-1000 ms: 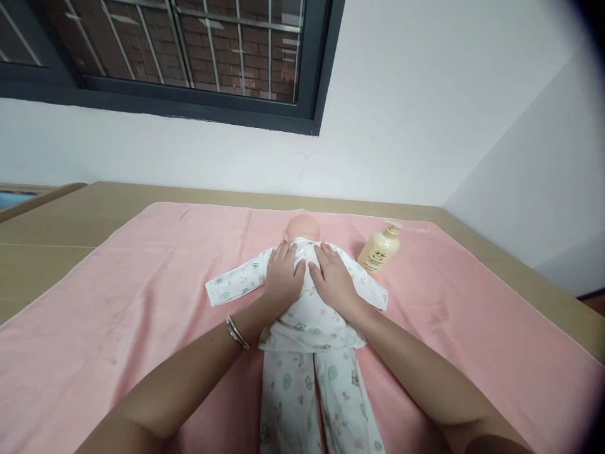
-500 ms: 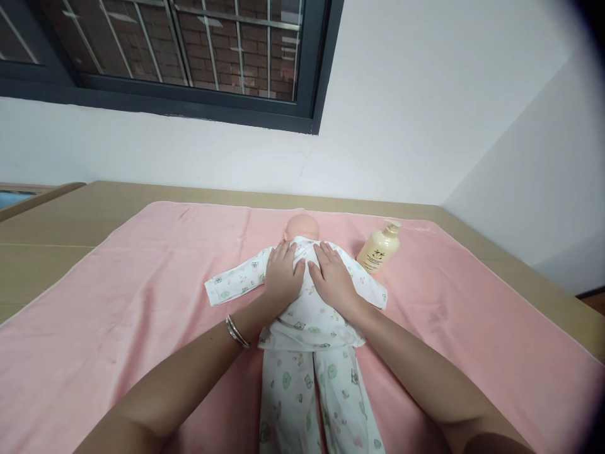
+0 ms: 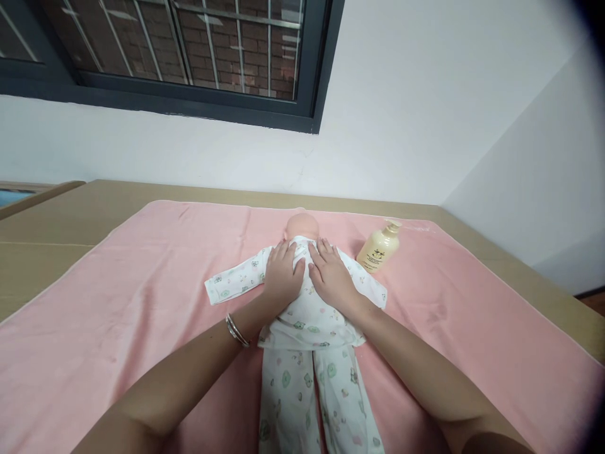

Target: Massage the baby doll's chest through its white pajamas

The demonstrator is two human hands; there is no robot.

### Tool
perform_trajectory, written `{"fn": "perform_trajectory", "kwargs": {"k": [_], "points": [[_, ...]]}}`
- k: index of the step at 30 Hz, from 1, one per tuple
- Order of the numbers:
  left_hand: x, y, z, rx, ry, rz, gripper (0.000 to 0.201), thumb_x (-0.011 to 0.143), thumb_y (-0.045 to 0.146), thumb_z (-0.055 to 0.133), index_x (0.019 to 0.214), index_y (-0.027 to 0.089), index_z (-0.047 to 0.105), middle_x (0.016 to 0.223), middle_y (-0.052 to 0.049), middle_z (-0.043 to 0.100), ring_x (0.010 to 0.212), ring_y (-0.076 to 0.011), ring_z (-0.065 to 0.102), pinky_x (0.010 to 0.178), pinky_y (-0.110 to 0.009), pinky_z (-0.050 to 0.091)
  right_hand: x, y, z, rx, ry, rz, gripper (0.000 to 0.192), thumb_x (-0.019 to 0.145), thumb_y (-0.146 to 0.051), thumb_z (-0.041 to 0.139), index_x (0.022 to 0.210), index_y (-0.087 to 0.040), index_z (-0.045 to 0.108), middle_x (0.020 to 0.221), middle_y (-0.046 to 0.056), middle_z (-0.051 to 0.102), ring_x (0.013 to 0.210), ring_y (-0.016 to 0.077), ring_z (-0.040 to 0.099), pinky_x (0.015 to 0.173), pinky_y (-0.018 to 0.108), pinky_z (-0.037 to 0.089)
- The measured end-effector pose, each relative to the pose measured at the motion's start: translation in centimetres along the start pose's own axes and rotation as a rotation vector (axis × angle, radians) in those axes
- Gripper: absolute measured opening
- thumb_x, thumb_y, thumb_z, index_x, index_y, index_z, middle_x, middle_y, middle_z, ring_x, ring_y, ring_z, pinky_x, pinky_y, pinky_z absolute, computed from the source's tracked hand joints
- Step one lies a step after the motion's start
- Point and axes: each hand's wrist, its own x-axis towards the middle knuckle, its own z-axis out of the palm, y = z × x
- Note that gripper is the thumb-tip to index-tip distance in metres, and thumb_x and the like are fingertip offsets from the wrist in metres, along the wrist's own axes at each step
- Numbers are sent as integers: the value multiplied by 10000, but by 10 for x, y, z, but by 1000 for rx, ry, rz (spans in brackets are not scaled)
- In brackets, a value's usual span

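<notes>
Left hand (image 3: 282,275) and right hand (image 3: 332,275) lie spread flat on the doll (image 3: 307,315), open pink towel (image 3: 142,284) all around.

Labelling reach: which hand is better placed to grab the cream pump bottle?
Right hand, likely: it lies flat on the doll's back, nearest the cream pump bottle; the left hand lies farther.

- A single view, from a camera worn on the person's head, looking forward and down along both forearms.
- It sits close above the pink towel (image 3: 142,302) on the table (image 3: 57,221).
- It faces the white wall (image 3: 416,101) and the barred window (image 3: 189,50) at the table's far edge.
</notes>
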Motion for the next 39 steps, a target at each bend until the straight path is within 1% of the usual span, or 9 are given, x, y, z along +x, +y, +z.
{"fn": "perform_trajectory", "kwargs": {"k": [3,6,10,14,17,23,27,34,39], "points": [[-6,7,-3,61,52,86,394,904,224,414,1237,69,555,1425,-207,451,1396,-335,308,1125,-533,292,3,6,0,18,-18,-70,538,974,-294,278,1478,-107,296,1565,127,223,1464,238,105,1182,493,137],[-10,12,-5,68,26,140,382,910,188,373,1219,73,566,1406,-187,483,1391,-306,329,1135,-501,295,6,8,0,73,-65,-7,587,962,-323,309,1486,-63,254,1561,149,222,1461,238,125,1180,456,180],[-1,8,-7,45,-109,42,461,922,257,384,1327,55,474,1433,-184,460,1380,-308,351,1148,-520,258,-3,-6,-2,61,-99,152,617,970,-354,294,1474,-2,248,1545,196,244,1451,262,168,1175,429,204],[10,-1,-8,14,-194,-59,530,933,330,390,1382,48,407,1466,-186,413,1396,-309,324,1149,-539,235,-17,-23,-8,12,-107,165,568,980,-347,272,1441,-24,345,1520,187,317,1443,268,198,1171,411,214],[6,2,-7,31,-156,-37,488,946,307,362,1371,78,436,1458,-156,436,1392,-297,335,1149,-532,245,-12,-20,-10,47,-99,170,542,992,-361,239,1409,-60,409,1496,173,372,1434,259,230,1163,401,229],[-12,17,-4,98,-53,170,406,935,186,316,1213,54,580,1341,-184,558,1328,-280,442,1130,-483,325,15,4,-7,94,-126,230,654,986,-454,255,1452,2,302,1511,218,315,1427,271,247,1163,398,219],[-9,15,-6,76,-51,141,400,917,210,376,1228,51,571,1357,-182,544,1335,-276,434,1136,-456,328,14,2,-8,28,-139,140,575,982,-339,262,1473,-40,277,1533,182,287,1438,250,218,1164,403,208],[8,7,-12,16,-201,-15,478,941,249,308,1346,41,457,1437,-177,457,1378,-280,361,1149,-475,269,-13,-33,-12,-180,-25,163,502,985,-350,276,1342,-70,489,1371,197,522,1330,275,419,1119,419,268],[7,6,-7,8,-168,-16,490,944,276,318,1376,76,434,1474,-149,416,1408,-291,299,1165,-498,211,0,-20,-13,-106,13,204,460,992,-326,244,1222,-123,587,1329,156,568,1291,236,462,1083,364,321]]}}
